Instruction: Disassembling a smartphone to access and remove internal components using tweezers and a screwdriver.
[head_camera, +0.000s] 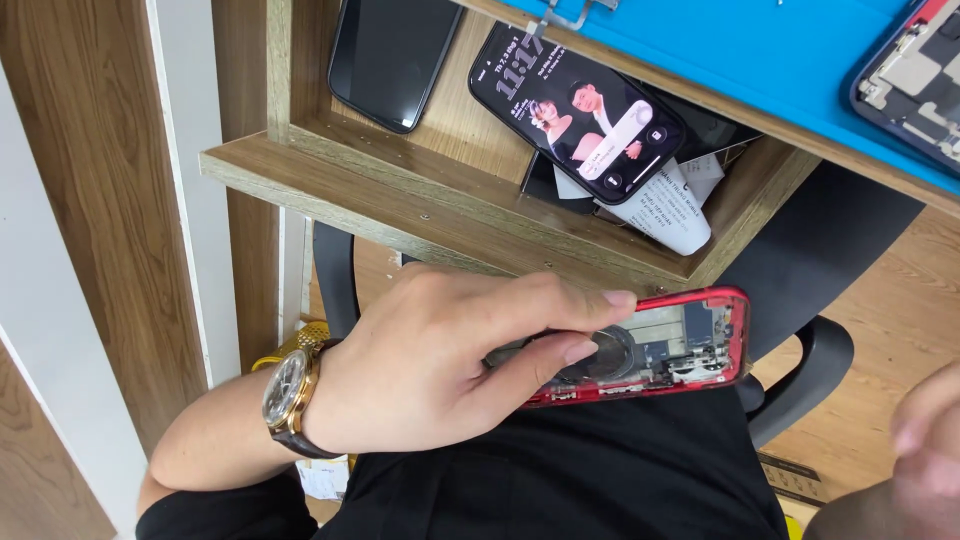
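My left hand (440, 360) grips a red phone frame (690, 345) with its back open, showing a round coil and inner parts. It is held flat above my lap, just below the open wooden drawer (420, 205). A wristwatch with a dark strap (290, 395) is on that wrist. My right hand (925, 440) shows only partly at the lower right edge, blurred, with nothing seen in it.
Inside the drawer lie a lit phone (580, 110), a dark phone (390, 60) and a paper slip (670, 205). A blue mat (760, 50) covers the desk above, with another opened phone (915, 80) at its right. A black chair arm (810, 370) is beneath.
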